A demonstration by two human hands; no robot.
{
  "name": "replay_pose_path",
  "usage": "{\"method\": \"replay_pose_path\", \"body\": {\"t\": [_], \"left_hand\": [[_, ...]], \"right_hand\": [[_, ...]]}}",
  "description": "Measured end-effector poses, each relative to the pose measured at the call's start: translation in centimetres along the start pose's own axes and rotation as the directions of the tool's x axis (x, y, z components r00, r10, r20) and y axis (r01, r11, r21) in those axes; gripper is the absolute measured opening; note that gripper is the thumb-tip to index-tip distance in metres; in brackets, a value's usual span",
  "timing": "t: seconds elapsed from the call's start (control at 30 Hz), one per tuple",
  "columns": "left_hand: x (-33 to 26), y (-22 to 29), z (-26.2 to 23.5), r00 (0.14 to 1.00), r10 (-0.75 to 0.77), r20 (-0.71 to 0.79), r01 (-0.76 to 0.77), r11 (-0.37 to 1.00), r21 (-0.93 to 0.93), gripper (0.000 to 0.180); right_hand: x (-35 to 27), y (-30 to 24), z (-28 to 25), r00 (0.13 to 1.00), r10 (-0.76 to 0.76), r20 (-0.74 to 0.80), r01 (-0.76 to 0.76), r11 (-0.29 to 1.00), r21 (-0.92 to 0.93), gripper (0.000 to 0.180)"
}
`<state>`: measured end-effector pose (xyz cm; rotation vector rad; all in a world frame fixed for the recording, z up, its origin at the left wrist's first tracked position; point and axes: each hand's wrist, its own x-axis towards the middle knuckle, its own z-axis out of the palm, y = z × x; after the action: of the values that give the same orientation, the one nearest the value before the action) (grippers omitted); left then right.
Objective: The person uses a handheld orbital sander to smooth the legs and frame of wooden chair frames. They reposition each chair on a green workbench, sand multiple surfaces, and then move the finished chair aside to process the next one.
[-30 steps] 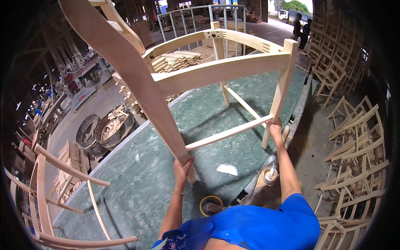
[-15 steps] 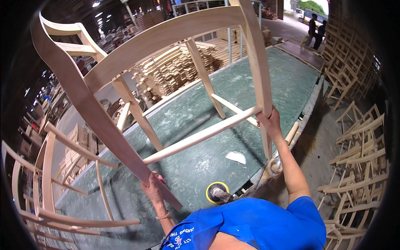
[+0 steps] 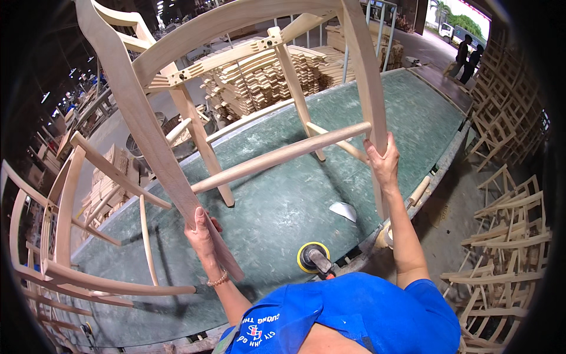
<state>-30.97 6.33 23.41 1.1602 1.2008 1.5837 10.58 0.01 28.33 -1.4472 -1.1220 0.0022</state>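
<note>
Gripping two legs, the left hand (image 3: 203, 236) and right hand (image 3: 382, 162) wrap fingers around the stiff, light-looking bare-wood chair frame (image 3: 253, 100) above the surface (image 3: 283, 200).

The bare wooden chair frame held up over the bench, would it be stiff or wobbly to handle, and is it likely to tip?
The chair frame probably handles stiffly: its legs and rails are joined solid wood. It seems fairly light, since the left hand and right hand hold it tilted. Set down on the green bench, it could tip, being tall and open.
</note>
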Motion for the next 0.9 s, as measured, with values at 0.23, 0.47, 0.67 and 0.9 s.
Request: {"method": "replay_pose_path", "body": {"t": [0.23,0.47,0.67,0.9], "left_hand": [[1.4,1.1,0.9,0.998,0.050,0.038,-0.049,0.999,-0.006,0.052],[3.1,1.6,1.5,0.997,0.034,0.071,-0.032,0.999,-0.020,0.045],[3.8,1.7,1.4,0.998,0.029,0.060,-0.029,1.000,0.007,0.046],[3.5,2.1,2.3,0.997,0.036,0.074,-0.035,0.999,-0.013,0.046]], "right_hand": [[-3.1,2.3,1.0,0.969,-0.190,-0.161,0.118,0.920,-0.373,0.050],[-7.6,6.2,0.0,0.951,-0.211,-0.227,0.074,0.865,-0.497,0.050],[-10.3,8.4,-0.8,0.965,-0.164,-0.206,0.035,0.856,-0.516,0.046],[-16.2,11.3,-2.5,0.951,0.284,-0.122,-0.308,0.895,-0.322,0.035]]}}
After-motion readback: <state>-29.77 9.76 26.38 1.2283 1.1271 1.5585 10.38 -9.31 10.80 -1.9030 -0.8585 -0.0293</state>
